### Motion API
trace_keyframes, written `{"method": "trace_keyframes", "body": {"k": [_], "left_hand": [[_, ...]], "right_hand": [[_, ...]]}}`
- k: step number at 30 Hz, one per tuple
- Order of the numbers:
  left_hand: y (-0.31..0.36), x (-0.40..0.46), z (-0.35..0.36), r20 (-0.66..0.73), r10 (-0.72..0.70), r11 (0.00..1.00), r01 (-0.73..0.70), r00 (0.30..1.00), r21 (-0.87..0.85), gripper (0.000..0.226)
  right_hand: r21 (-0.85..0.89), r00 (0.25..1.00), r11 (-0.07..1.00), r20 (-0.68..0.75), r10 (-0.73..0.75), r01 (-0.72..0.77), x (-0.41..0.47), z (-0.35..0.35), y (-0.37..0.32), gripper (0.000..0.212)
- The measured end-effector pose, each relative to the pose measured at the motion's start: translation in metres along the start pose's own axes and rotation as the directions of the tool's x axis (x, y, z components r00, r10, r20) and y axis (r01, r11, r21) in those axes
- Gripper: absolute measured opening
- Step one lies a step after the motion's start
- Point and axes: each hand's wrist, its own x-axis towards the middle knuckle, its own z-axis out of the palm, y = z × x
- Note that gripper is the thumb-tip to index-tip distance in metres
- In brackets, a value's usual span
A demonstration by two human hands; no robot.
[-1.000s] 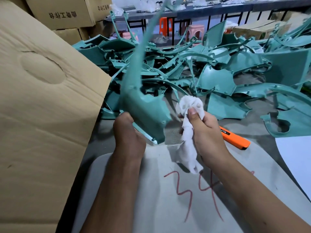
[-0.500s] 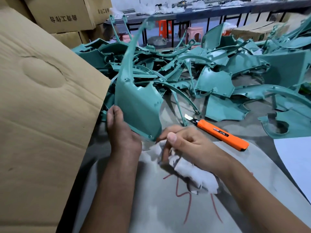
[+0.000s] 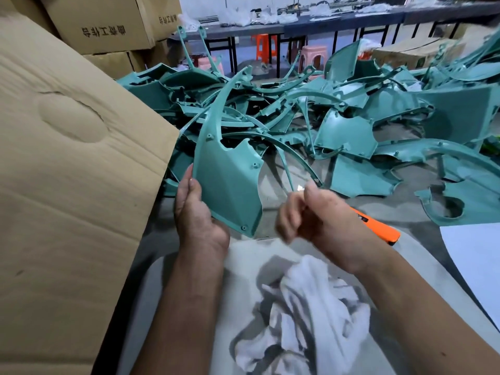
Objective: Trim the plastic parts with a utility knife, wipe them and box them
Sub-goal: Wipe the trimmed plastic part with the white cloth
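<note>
We've dropped the rag [image 3: 311, 315]: a second ago our right hand [image 3: 305, 215] was wiping with it, now it lies crumpled on the grey board [image 3: 189, 307] below our right wrist, nothing touching it. Right hand is up off the board, blurred, fingers curled in, and we see nothing in them. Read: wipe on this part is likely done, next is either the knife or the box.

Left hand [image 3: 196, 212] grips the part [image 3: 230, 182] at its left edge, thumb on the near face, fingers wrapped behind. Part now stands upright and faces us; a second ago it was swinging, blurred.

Knife [image 3: 378, 228] sits just beyond our right knuckles, mostly hidden by them, same spot as before. Whether the blade is out we can't tell now.

Box [image 3: 75, 171] flap is right beside our left fingers, so a short move to drop the part in.

Materials:
- Part: teal moulded plastic, matte, thin rigid panel with a notch on top, small screw bosses, and a long curved arm running up and away from the fingers.
- Rag: white, soft, fuzzy, bunched.
- Box: brown corrugated card, dented oval in the flap.
- Pile [image 3: 351, 117] of the same teal parts beyond both hands, tangled.
</note>
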Motion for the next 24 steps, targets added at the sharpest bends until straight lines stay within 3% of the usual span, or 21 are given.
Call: {"method": "trace_keyframes", "body": {"k": [1,3,5,7,9,11,14,20,22,24], "left_hand": [[-0.001,0.0,0.001,-0.009,0.002,1.0,-0.002,1.0,0.002,0.028],[-0.004,-0.002,0.003,-0.011,0.008,1.0,-0.008,1.0,0.007,0.027],[-0.01,-0.006,0.007,0.024,0.005,1.0,-0.005,1.0,0.001,0.028],[-0.015,-0.01,0.009,0.095,-0.022,1.0,0.024,0.995,-0.014,0.029],[-0.016,-0.012,0.01,0.193,-0.041,0.999,0.04,0.98,0.012,0.03],[-0.016,-0.012,0.007,0.308,0.01,0.982,-0.068,0.951,0.179,0.039],[-0.02,-0.013,0.002,0.462,0.054,0.858,-0.277,0.885,0.431,0.062],[-0.03,-0.016,-0.001,0.388,-0.091,0.861,-0.124,0.917,0.493,0.09],[-0.038,-0.02,0.004,0.327,-0.091,0.865,-0.088,0.941,0.495,0.089],[-0.049,-0.025,0.012,0.23,-0.042,0.846,-0.088,0.972,0.526,0.075]], "right_hand": [[-0.141,0.978,0.99,-0.2,-0.051,0.023,0.002,-0.003,0.002,0.061],[-0.296,0.935,0.955,-0.344,-0.09,-0.018,0.005,-0.003,0.008,0.055],[-0.257,0.946,0.965,-0.323,-0.034,-0.053,0.005,0.003,0.015,0.034],[-0.411,0.947,0.911,-0.296,-0.123,-0.011,0.007,0.005,0.017,0.018],[-0.482,0.921,0.876,-0.326,-0.215,0.034,0.009,-0.001,0.017,0.016],[-0.491,0.874,0.869,-0.39,-0.291,0.07,0.009,-0.01,0.015,0.022],[-0.531,0.81,0.843,-0.455,-0.37,0.087,0.007,-0.017,0.014,0.032],[-0.735,0.793,0.675,-0.374,-0.481,0.063,0.009,-0.016,0.02,0.019],[-0.811,0.79,0.582,-0.317,-0.525,0.062,0.009,-0.013,0.018,0.03],[-0.826,0.789,0.561,-0.314,-0.528,0.046,0.011,-0.013,0.017,0.035]]}}
